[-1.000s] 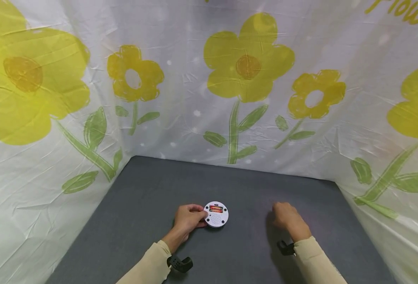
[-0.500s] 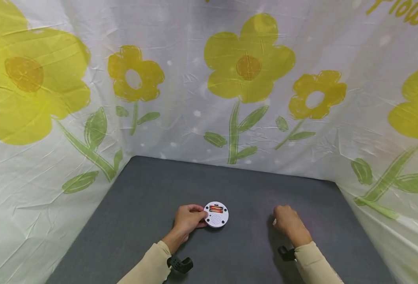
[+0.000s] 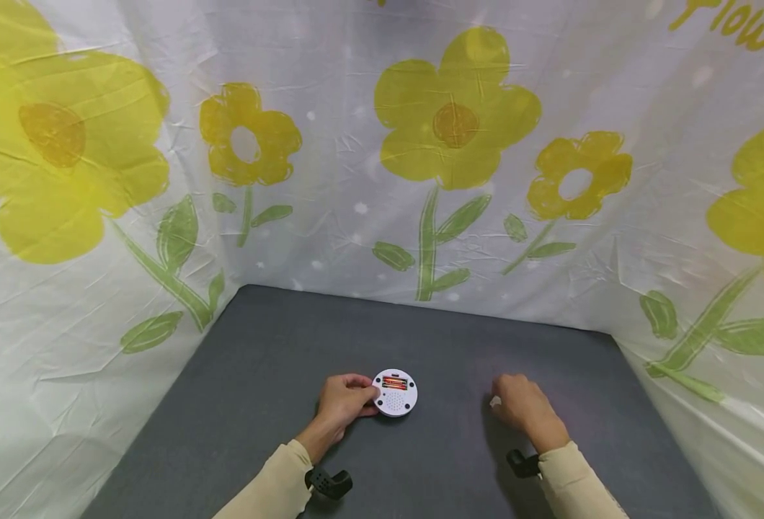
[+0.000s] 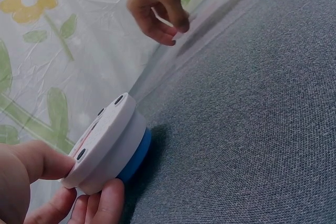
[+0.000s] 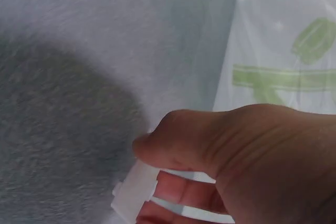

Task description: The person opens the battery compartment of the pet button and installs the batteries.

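A round white battery-powered device (image 3: 396, 401) lies underside up on the dark table, its battery compartment uncovered. Two red and orange batteries (image 3: 395, 383) sit inside it, beside a speaker grille and small dark feet. In the left wrist view, a blue part (image 4: 137, 156) shows beneath the white body. My left hand (image 3: 345, 398) pinches the device's left edge, thumb on top and fingers below. To the right and apart from it, my right hand (image 3: 526, 407) pinches a small white battery cover (image 5: 135, 190) with tabs on its edge, raised above the table.
The dark grey fabric-covered table (image 3: 304, 331) runs back to a white curtain (image 3: 330, 238) printed with yellow flowers, which encloses the left, back and right sides. Black straps with mounts (image 3: 330, 484) sit on both wrists.
In the right hand, the white cover has turned into view, and that hand has shifted slightly left in the last half second. My left hand and the device have stayed put.
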The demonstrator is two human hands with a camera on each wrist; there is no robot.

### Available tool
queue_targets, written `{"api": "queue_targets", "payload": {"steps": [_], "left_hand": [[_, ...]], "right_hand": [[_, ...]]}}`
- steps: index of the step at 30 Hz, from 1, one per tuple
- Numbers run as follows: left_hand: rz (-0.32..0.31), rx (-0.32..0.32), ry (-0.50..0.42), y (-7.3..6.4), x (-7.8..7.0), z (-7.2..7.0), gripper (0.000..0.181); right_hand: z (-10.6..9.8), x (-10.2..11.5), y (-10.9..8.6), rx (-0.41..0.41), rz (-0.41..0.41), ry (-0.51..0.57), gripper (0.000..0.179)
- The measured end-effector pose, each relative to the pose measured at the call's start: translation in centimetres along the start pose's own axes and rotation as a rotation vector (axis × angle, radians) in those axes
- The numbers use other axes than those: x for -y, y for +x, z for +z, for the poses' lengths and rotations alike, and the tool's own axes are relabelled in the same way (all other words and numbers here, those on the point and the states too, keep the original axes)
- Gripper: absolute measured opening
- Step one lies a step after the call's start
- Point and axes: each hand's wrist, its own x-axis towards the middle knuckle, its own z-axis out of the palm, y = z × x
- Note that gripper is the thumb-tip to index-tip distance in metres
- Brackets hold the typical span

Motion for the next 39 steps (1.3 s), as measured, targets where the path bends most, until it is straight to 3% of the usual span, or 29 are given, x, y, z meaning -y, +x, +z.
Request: {"api": "queue_targets", "payload": {"steps": [8, 21, 29, 39], "left_hand": [[0.000, -0.006, 0.001, 0.1, -0.1, -0.1, 0.018], [-0.006, -0.002, 0.002, 0.2, 0.0, -0.1, 0.019], [-0.017, -0.004, -0.004, 0.4, -0.1, 0.0, 0.019], [-0.015, 0.009, -0.015, 0.4, -0.2, 0.1, 0.019]], "right_hand": [[-1.2, 1.6, 0.8, -0.047, -0.138, 0.069, 0.008], [-3.3, 5.1, 3.1, -0.128, -0.294, 0.044, 0.007], [-4.0, 7.5, 4.6, -0.114, -0.348, 0.058, 0.014], [-3.4, 10.0, 6.3, -0.125, -0.399, 0.062, 0.012]]}}
